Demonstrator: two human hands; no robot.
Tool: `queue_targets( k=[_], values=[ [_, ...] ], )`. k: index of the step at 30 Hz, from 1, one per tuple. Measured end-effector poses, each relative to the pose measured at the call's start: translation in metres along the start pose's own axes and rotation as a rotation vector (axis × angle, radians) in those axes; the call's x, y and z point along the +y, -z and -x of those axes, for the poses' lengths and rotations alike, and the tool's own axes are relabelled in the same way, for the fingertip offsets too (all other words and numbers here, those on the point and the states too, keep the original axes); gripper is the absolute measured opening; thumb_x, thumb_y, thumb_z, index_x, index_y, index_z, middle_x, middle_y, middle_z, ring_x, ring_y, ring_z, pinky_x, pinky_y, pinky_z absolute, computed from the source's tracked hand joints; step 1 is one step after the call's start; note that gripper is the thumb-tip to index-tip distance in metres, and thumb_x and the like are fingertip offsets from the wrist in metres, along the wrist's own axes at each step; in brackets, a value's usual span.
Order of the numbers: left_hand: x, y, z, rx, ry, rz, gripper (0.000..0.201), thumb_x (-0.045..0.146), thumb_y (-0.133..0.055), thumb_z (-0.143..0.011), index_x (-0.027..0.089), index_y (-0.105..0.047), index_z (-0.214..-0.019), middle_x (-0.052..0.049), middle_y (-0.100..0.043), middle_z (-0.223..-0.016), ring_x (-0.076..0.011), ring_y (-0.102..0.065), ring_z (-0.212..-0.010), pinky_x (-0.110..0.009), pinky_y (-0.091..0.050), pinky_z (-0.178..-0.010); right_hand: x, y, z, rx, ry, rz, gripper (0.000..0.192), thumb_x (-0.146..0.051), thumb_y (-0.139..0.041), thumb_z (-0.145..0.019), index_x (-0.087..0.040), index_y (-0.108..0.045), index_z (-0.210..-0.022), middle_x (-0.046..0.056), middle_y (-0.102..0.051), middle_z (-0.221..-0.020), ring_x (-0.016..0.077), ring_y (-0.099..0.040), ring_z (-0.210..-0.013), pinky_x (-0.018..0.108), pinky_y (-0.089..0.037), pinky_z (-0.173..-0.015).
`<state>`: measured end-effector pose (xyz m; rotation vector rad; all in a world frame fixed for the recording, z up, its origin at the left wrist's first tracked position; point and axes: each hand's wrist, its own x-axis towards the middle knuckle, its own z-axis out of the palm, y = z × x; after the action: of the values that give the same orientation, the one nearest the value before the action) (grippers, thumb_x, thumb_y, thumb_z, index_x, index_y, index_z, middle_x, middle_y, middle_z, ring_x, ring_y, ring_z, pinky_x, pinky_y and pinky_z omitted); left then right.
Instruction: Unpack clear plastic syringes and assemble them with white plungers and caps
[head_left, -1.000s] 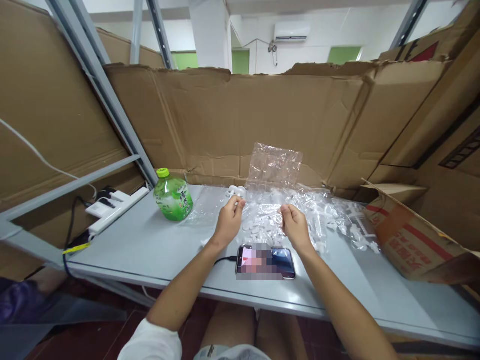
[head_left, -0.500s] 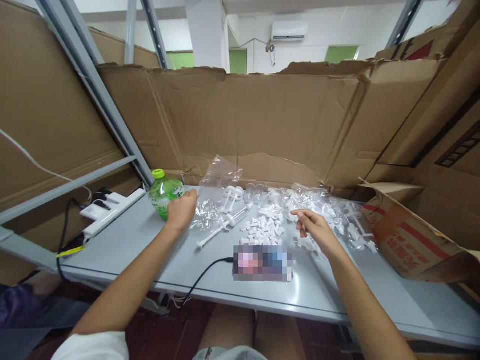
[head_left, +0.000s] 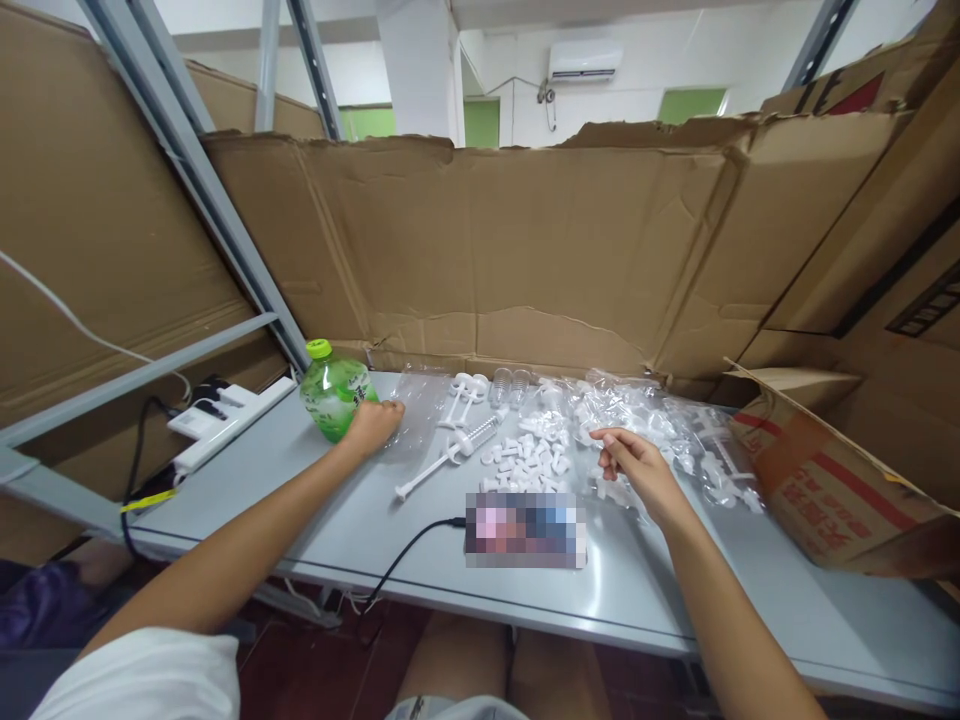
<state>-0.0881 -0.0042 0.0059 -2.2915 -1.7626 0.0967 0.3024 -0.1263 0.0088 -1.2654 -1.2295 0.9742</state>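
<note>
A green bottle (head_left: 322, 402) with a yellow-green cap stands toward the left of the grey worktop (head_left: 315, 535), and a white power strip (head_left: 259, 412) with plugs in it lies along the left edge. Near the front edge lies a phone (head_left: 525, 530) (its screen blurred into blocks), joined to a black cable (head_left: 411, 545). Brown cardboard (head_left: 585, 230) walls the back, an open carton (head_left: 847, 490) sits at right, and a white air conditioner (head_left: 585, 62) hangs beyond.

On your table (head_left: 337, 530), the syringe (head_left: 472, 437) lies right of the drink bottle (head_left: 330, 395), left of the carton (head_left: 840, 480), farther than the phone (head_left: 523, 530).
</note>
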Motion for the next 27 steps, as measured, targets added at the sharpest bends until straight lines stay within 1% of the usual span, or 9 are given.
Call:
queue_targets(
  k=[3,7,10,12,15,18,22,25,27],
  values=[
    [-0.003,0.003,0.000,0.001,-0.028,-0.012,0.035,0.003,-0.028,-0.081,0.006,-0.059,-0.097,-0.024,-0.061,-0.094,-0.0295,-0.063,-0.083,-0.037,-0.044,-0.068,0.001,0.000,0.001,0.008,-0.002,0.001,0.040,-0.052,-0.063,-0.073,-0.016,-0.066,-0.089,-0.001,-0.057,-0.057,0.0112,-0.051,-0.047,0.026,-0.041,-0.048],
    [0.008,0.020,0.002,0.058,-0.015,-0.024,0.036,0.008,-0.026,-0.086,0.010,-0.054,-0.108,-0.019,-0.060,-0.103,-0.0265,-0.062,-0.088,-0.034,-0.043,-0.070,0.002,-0.002,0.002,0.021,0.005,0.012,0.040,-0.053,-0.062,-0.073,-0.016,-0.066,-0.088,-0.001,-0.057,-0.057,0.0118,-0.050,-0.047,0.027,-0.041,-0.049],
    [0.035,0.033,0.010,0.095,-0.036,0.087,0.033,0.030,-0.031,-0.091,0.016,-0.056,-0.108,-0.013,-0.062,-0.105,-0.0246,-0.061,-0.091,-0.031,-0.043,-0.073,0.003,-0.003,0.002,0.025,0.014,0.014,0.039,-0.053,-0.062,-0.073,-0.017,-0.066,-0.088,-0.001,-0.057,-0.057,0.0119,-0.050,-0.048,0.027,-0.041,-0.048],
    [0.057,0.037,0.018,0.051,-0.118,0.208,0.038,0.046,-0.037,-0.089,0.020,-0.058,-0.107,-0.010,-0.065,-0.103,-0.0237,-0.061,-0.093,-0.030,-0.042,-0.075,0.004,-0.004,0.002,0.032,0.013,0.015,0.039,-0.053,-0.063,-0.072,-0.017,-0.066,-0.087,-0.001,-0.057,-0.057,0.0119,-0.050,-0.047,0.027,-0.041,-0.048],
    [0.086,0.035,0.029,0.028,-0.196,0.234,0.049,0.055,-0.049,-0.080,0.017,-0.058,-0.110,-0.013,-0.065,-0.104,-0.0285,-0.058,-0.099,-0.034,-0.041,-0.079,0.005,-0.005,0.004,0.032,0.000,0.014,0.039,-0.054,-0.063,-0.071,-0.017,-0.066,-0.085,-0.001,-0.056,-0.057,0.0117,-0.050,-0.047,0.026,-0.040,-0.048],
    [0.100,0.031,0.033,0.039,-0.172,0.202,0.046,0.045,-0.058,-0.076,0.013,-0.058,-0.110,-0.016,-0.066,-0.101,-0.0308,-0.058,-0.099,-0.037,-0.039,-0.082,0.005,-0.006,0.006,0.020,-0.001,0.003,0.037,-0.052,-0.063,-0.073,-0.017,-0.065,-0.087,-0.001,-0.057,-0.058,0.0114,-0.050,-0.048,0.026,-0.040,-0.049],
    [0.101,0.032,0.030,0.053,-0.166,0.193,0.028,0.028,-0.055,-0.080,0.014,-0.058,-0.104,-0.013,-0.068,-0.094,-0.0282,-0.060,-0.092,-0.037,-0.039,-0.080,0.002,-0.009,0.006,0.010,0.027,0.023,0.035,-0.050,-0.059,-0.077,-0.017,-0.064,-0.089,-0.001,-0.056,-0.059,0.0114,-0.051,-0.050,0.026,-0.041,-0.052],
    [0.097,0.043,0.029,0.137,-0.183,0.148,0.020,0.017,-0.048,-0.083,0.014,-0.059,-0.101,-0.011,-0.067,-0.092,-0.0260,-0.061,-0.089,-0.035,-0.039,-0.076,-0.003,-0.015,0.007,-0.006,0.079,0.104,0.035,-0.050,-0.055,-0.080,-0.018,-0.063,-0.089,-0.001,-0.056,-0.060,0.0132,-0.053,-0.052,0.028,-0.044,-0.054],
    [0.096,0.055,0.033,0.234,-0.217,0.067,0.021,0.012,-0.043,-0.085,0.014,-0.059,-0.099,-0.012,-0.066,-0.090,-0.0254,-0.060,-0.086,-0.036,-0.040,-0.074,-0.008,-0.021,0.007,0.003,0.163,0.220,0.032,-0.047,-0.051,-0.083,-0.019,-0.062,-0.092,0.001,-0.058,-0.064,0.0152,-0.056,-0.056,0.031,-0.047,-0.058]
  ],
)
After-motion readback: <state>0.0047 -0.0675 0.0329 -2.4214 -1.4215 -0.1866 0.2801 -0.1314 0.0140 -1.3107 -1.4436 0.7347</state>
